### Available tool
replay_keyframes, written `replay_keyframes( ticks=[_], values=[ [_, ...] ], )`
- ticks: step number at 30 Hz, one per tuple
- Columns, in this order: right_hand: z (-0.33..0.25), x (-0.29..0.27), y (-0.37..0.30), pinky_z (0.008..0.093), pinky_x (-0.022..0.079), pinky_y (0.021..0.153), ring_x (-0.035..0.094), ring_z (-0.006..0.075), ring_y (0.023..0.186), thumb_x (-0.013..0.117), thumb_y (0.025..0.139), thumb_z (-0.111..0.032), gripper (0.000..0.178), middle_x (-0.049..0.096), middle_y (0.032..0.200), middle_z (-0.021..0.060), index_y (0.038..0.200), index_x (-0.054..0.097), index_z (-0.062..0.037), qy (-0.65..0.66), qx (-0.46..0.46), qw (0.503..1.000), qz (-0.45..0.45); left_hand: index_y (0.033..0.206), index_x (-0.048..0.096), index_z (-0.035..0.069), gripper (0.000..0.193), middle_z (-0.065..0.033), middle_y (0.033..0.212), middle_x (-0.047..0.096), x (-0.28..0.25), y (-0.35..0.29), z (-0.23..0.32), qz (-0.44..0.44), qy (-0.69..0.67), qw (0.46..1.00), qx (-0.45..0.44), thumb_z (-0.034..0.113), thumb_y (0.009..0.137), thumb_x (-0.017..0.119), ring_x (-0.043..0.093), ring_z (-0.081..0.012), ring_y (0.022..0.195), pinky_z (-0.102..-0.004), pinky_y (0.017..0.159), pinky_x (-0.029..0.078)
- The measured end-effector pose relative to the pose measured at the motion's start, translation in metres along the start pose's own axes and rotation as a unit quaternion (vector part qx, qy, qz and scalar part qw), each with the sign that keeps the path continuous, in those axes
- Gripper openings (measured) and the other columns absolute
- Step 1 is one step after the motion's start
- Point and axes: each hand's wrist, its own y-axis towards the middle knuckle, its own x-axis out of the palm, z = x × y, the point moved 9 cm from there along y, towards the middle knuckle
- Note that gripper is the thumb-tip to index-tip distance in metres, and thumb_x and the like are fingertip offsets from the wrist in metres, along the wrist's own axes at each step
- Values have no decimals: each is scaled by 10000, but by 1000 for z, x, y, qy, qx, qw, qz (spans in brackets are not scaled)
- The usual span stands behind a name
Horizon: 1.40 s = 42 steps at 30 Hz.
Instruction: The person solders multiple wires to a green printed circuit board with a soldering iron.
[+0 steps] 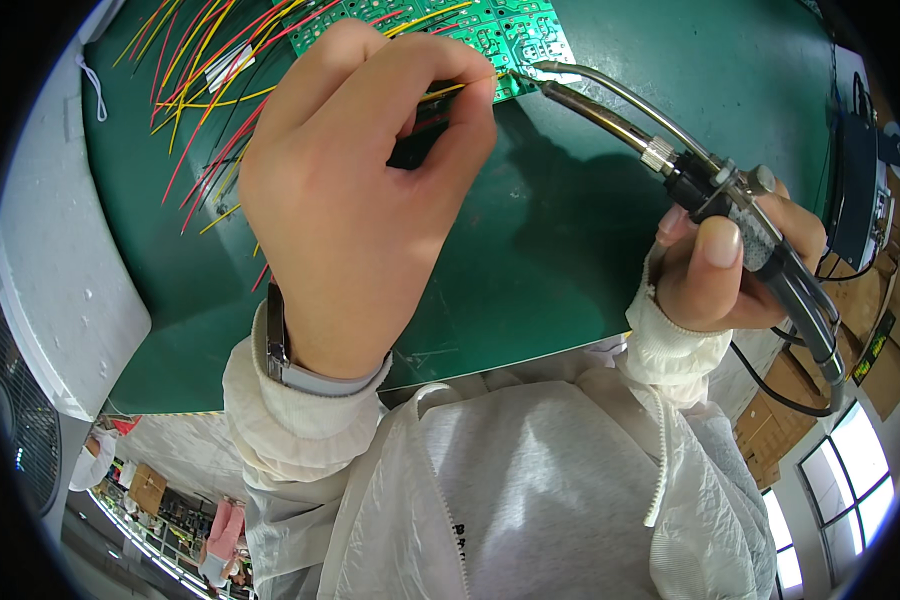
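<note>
My left hand (340,190) pinches a thin yellow wire (442,93) between thumb and forefinger. The wire's end meets the near right part of a green circuit board (530,35). In my right hand (720,260) is a soldering iron (610,125) with a curved metal tube running along its shaft. The iron's tip points left and lies close to the wire's end; whether they touch I cannot tell. Several red and yellow wires (205,95) fan out from the board to the left, partly behind my left hand.
A green work mat (530,260) covers the table. A white foam-like block (60,230) borders it at the left. A black cable (770,392) hangs from the iron's rear end. At the far right stands a dark box-shaped device (855,190), with cardboard (775,410) below.
</note>
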Motion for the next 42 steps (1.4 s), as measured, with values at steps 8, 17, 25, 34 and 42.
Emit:
replay_keyframes(
  ticks=[8, 17, 25, 34, 42],
  values=[
    [3, -5, 1, 210, 453, 439, 521, 124, 443, 677, 719, -192, 376, 531, 642, 126, 911, 433, 20, 77, 14, 996, 53, 751, 607, 53, 114, 1, 613, 409, -5, 0, -6, 38, -4, 998, 44, -5, 666, 657, 352, -76, 524, -214, 446, 275],
    [-1, -1, -1, 205, 419, 442, 496, 127, 448, 659, 729, -149, 319, 520, 652, 141, 902, 449, 18, 73, 7, 995, 75, 849, 612, 81, 213, -56, 850, 540, -24, -9, 6, 60, 63, 991, 106, 23, 649, 661, 508, -224, 766, -304, 667, 387],
    [-4, 4, -6, 206, 429, 472, 501, 122, 501, 609, 753, -86, 271, 510, 699, 124, 944, 433, -10, 32, 14, 998, 57, 881, 613, 41, 167, -50, 835, 592, -161, -12, 6, 187, 259, 947, 41, 40, 714, 623, 539, -155, 729, -260, 627, 407],
    [0, 8, -4, 226, 429, 532, 506, 142, 587, 578, 741, 6, 250, 517, 758, 132, 949, 439, 5, 29, 21, 998, 47, 894, 604, 7, 190, -148, 860, 625, -264, 125, -221, -20, 373, 925, -71, 145, 770, 563, 606, -250, 787, -292, 703, 456],
    [10, 6, -8, 252, 423, 637, 513, 165, 684, 615, 706, 10, 288, 537, 778, 119, 942, 450, -2, 24, 59, 997, 40, 728, 629, 22, 161, -128, 687, 621, -285, 156, -309, -10, 356, 918, -173, 180, 697, 627, 591, -207, 634, -301, 605, 447]
  ],
)
